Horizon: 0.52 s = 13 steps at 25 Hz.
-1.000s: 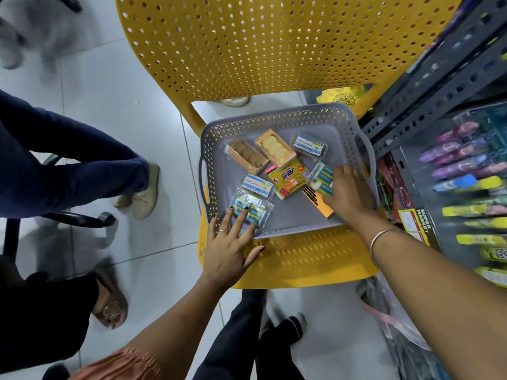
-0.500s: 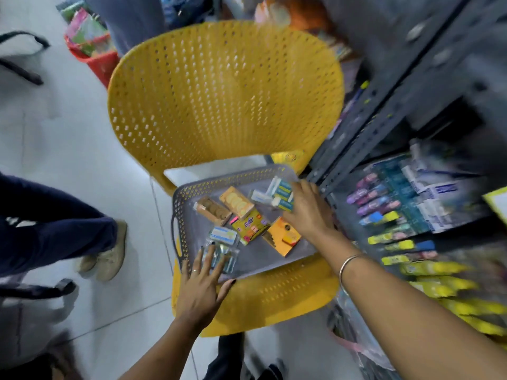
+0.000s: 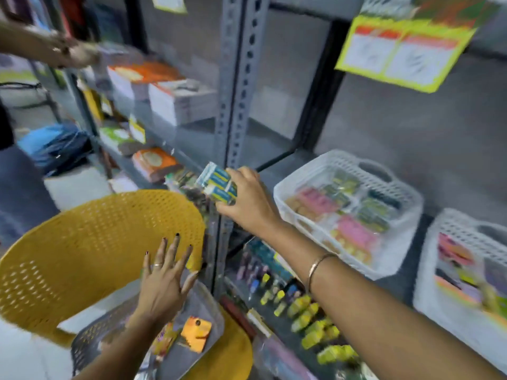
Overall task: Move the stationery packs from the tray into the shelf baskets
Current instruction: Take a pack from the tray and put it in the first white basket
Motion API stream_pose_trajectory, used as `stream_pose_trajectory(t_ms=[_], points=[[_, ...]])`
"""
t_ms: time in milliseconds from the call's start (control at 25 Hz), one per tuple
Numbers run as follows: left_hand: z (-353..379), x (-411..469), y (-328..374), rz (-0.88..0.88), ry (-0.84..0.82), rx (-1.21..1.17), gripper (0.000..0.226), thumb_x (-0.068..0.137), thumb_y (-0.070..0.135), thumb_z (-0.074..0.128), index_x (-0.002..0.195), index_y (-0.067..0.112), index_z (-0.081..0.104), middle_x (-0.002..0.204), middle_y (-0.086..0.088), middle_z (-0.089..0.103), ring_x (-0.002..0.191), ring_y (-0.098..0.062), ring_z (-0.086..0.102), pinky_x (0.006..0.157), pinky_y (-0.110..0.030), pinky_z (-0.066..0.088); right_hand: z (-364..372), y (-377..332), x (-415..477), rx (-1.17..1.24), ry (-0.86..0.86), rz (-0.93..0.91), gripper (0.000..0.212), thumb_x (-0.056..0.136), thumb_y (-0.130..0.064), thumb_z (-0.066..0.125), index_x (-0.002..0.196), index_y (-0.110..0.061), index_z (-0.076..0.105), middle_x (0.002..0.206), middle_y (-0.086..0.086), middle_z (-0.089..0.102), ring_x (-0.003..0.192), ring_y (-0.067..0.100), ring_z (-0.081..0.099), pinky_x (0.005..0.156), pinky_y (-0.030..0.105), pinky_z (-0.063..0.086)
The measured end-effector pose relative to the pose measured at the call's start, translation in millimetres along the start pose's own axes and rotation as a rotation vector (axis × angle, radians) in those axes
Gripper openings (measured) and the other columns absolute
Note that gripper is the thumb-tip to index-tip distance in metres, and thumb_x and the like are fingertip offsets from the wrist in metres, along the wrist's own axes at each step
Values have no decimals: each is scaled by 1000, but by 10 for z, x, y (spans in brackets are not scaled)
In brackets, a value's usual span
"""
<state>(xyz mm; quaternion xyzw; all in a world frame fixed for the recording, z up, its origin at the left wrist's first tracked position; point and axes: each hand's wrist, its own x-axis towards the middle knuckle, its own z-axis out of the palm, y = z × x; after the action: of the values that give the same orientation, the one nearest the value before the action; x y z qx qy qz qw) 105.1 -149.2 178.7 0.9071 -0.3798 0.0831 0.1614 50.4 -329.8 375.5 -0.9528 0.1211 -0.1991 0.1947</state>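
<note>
My right hand [image 3: 248, 202] grips a clear pack of blue-and-yellow erasers [image 3: 218, 184], held in the air in front of the grey shelf post, left of a white shelf basket [image 3: 395, 253] filled with pink and green packs. My left hand [image 3: 164, 281] hovers with fingers spread above the grey perforated tray [image 3: 90, 338], holding nothing. The tray rests on the yellow chair seat and carries an orange pack [image 3: 196, 333] and a yellow pack [image 3: 164, 338]; my left forearm hides the rest of it.
A second white basket [image 3: 463, 311] of packs stands at the far right. The yellow chair back [image 3: 96, 242] rises to the left. A lower shelf holds yellow highlighters [image 3: 315, 316]. Another person's hand [image 3: 74, 53] reaches into the upper left shelf, by stacked notebooks [image 3: 175, 102].
My right hand has lifted the eraser pack out of the tray and carried it up toward the shelf. The view has swung up from the tray. My left hand rose off the tray edge.
</note>
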Motion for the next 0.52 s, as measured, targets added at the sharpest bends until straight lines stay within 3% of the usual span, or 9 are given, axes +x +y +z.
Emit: stream_pose_trajectory(t_ms=[240,360,520], points=[[-493,780,1002,222,107,-92,73,94,60,11,137,11,44,150,-11,29,140,-27,14,106,-53,14,-1120,605,-116,-113,150,248,54,73,-25,68,120,-6,52,116,16,53,113,32,49,93,40,45],[-620,983,1427,349,130,-133,70,95,60,16,144,12,30,153,-9,20,142,-24,6,110,-48,6,-1425,1056,-317,-204,124,385,55,74,-27,68,122,-6,51,124,15,51,120,30,45,98,39,43],[-766,1230,1809,575,62,-119,77,92,66,10,146,14,25,154,-5,10,142,-21,1,111,-43,0,-1589,1630,-490,-254,35,548,61,74,-29,70,125,-3,50,135,18,47,129,32,40,104,40,41]])
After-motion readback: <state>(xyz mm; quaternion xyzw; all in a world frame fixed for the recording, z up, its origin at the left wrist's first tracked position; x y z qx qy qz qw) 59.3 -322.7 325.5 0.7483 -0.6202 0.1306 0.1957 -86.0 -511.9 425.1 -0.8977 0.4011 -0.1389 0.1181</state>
